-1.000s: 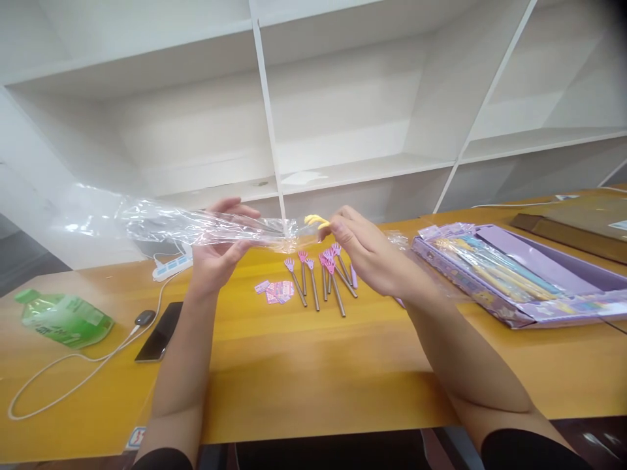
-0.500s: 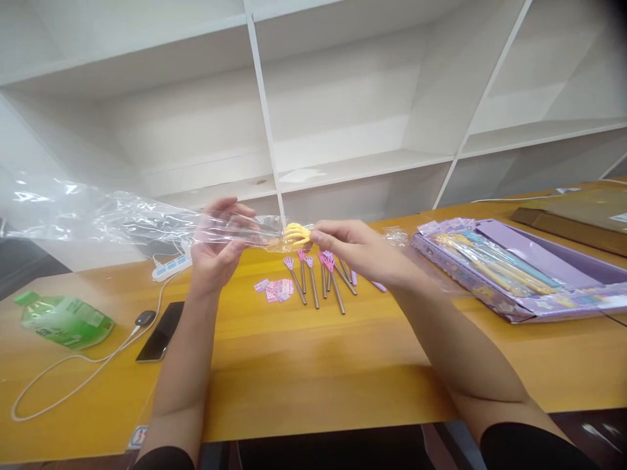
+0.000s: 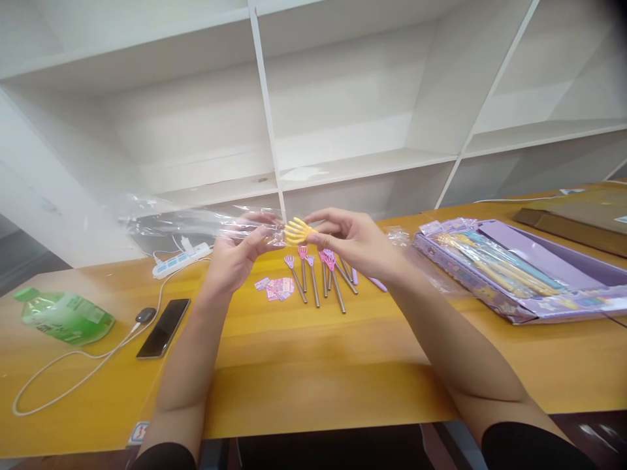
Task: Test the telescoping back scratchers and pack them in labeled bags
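My right hand [image 3: 355, 238] pinches a yellow hand-shaped back scratcher [image 3: 298, 232] just below its spread fingers, which point left. The rest of its length is hidden behind my hand. My left hand [image 3: 242, 251] is closed on a clear plastic bag [image 3: 196, 222], thumb pressed against the fingers. That bag trails off to the left, and its right end lies close to the yellow head; whether they touch I cannot tell. Below, on the table, lie several back scratchers [image 3: 313, 281] with pink and purple hand heads and metal rods, beside small printed cards [image 3: 280, 288].
At the right, a purple box [image 3: 504, 313] holds wrapped yellow and blue items. Crumpled plastic [image 3: 398, 236] lies left of it. On the left are a green bottle [image 3: 63, 318], a phone [image 3: 163, 328], a white cable [image 3: 63, 358] and a power strip [image 3: 181, 260]. White shelves [image 3: 343, 163] stand behind.
My left hand has moved right, toward the yellow back scratcher, and its fingers have closed. The bag has swung along and reaches less far left. The yellow head has turned slightly.
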`<state>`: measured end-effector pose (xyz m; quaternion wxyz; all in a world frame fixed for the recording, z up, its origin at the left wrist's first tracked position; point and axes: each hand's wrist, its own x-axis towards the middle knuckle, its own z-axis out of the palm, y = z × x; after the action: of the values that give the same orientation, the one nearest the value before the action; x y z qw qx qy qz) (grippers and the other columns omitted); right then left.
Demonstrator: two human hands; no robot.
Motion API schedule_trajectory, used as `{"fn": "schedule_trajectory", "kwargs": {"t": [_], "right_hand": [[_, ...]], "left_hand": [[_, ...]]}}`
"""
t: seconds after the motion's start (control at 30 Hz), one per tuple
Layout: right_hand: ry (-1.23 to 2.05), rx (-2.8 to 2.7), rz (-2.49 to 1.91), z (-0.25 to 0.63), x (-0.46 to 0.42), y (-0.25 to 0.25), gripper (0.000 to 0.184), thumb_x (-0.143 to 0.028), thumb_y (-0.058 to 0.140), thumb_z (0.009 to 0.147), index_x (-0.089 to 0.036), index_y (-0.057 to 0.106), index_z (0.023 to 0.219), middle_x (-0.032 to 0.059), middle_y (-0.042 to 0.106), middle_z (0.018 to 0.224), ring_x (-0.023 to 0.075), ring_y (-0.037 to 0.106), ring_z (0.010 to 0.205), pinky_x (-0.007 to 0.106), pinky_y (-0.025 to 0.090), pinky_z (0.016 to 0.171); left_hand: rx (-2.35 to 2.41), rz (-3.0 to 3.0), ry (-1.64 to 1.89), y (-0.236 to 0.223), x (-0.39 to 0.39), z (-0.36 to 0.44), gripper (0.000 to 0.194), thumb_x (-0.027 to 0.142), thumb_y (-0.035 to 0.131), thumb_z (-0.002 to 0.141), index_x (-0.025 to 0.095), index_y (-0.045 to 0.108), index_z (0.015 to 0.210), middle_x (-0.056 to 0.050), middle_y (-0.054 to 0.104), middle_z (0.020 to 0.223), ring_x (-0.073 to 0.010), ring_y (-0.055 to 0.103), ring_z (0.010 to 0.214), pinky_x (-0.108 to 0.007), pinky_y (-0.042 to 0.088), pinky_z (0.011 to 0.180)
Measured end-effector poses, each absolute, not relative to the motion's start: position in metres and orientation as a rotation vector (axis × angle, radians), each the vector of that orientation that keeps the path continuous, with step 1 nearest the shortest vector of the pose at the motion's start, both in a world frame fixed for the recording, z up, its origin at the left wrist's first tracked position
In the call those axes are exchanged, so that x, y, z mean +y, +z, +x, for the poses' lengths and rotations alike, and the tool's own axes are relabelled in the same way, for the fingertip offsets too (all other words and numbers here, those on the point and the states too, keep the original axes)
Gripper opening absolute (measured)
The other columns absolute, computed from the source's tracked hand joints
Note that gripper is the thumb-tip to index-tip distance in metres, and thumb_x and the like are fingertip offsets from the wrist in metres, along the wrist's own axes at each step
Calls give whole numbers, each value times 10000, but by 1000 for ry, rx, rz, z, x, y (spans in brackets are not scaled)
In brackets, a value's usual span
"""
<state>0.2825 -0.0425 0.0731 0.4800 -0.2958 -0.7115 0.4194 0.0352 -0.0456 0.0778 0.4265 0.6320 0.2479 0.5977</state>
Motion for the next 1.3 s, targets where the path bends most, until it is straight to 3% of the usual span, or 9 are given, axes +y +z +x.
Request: {"fn": "schedule_trajectory", "kwargs": {"t": [0.23, 0.5, 0.63, 0.9, 1.07, 1.13, 1.23, 1.3], "right_hand": [[960, -1810, -788, 288, -44, 79, 528, -629, 840, 913, -201, 770, 1214, 80, 852, 992, 198, 711, 837, 332, 469, 704], [935, -1830, -809, 289, -41, 77, 513, -614, 843, 914, -209, 765, 1219, 69, 853, 1002, 179, 679, 777, 347, 482, 694], [951, -1826, -784, 289, -41, 77, 538, -607, 857, 905, -198, 736, 1233, 58, 829, 954, 176, 683, 762, 358, 517, 716], [935, -1802, -796, 283, -43, 72, 614, -601, 875, 887, -203, 680, 1311, 103, 802, 1132, 202, 720, 861, 383, 564, 750], [857, -1869, -860, 289, -40, 71, 597, -583, 847, 911, -224, 683, 1357, 109, 797, 1194, 217, 725, 868, 394, 579, 724], [864, -1969, -903, 297, -37, 74, 527, -573, 831, 930, -235, 714, 1316, 94, 811, 1116, 218, 726, 836, 391, 576, 697], [894, -2064, -929, 310, -35, 79, 356, -582, 754, 992, -244, 760, 1105, 68, 811, 972, 215, 731, 808, 373, 563, 658], [895, -2047, -919, 316, -35, 82, 340, -581, 718, 1015, -244, 755, 1010, 55, 801, 922, 208, 729, 795, 366, 562, 659]], "left_hand": [[604, 1554, 1420, 80, -48, 27, 202, 348, 890, 926, 194, 858, 1053, -93, 837, 1062, -208, 825, 960, -339, 735, 885], [640, 1547, 1387, 78, -49, 31, 216, 350, 925, 890, 198, 881, 1037, -72, 826, 974, -190, 813, 888, -326, 739, 844], [620, 1563, 1388, 78, -49, 34, 179, 319, 939, 870, 208, 875, 995, -73, 837, 1012, -215, 824, 954, -334, 744, 841], [671, 1617, 1311, 57, -44, 52, 288, 396, 956, 856, 190, 854, 1030, -107, 851, 1052, -284, 853, 945, -446, 750, 899], [745, 1610, 1449, 56, -40, 52, 307, 402, 978, 823, 188, 844, 996, -101, 853, 992, -279, 855, 891, -417, 756, 825], [753, 1576, 1559, 64, -39, 42, 323, 398, 995, 798, 173, 834, 965, -91, 849, 948, -261, 852, 849, -387, 753, 803], [755, 1521, 1686, 78, -38, 22, 353, 405, 1007, 774, 159, 827, 950, -82, 844, 925, -234, 846, 836, -329, 742, 786], [752, 1493, 1724, 86, -38, 11, 358, 404, 1011, 759, 165, 824, 949, -67, 842, 919, -222, 844, 834, -306, 737, 781]]}}
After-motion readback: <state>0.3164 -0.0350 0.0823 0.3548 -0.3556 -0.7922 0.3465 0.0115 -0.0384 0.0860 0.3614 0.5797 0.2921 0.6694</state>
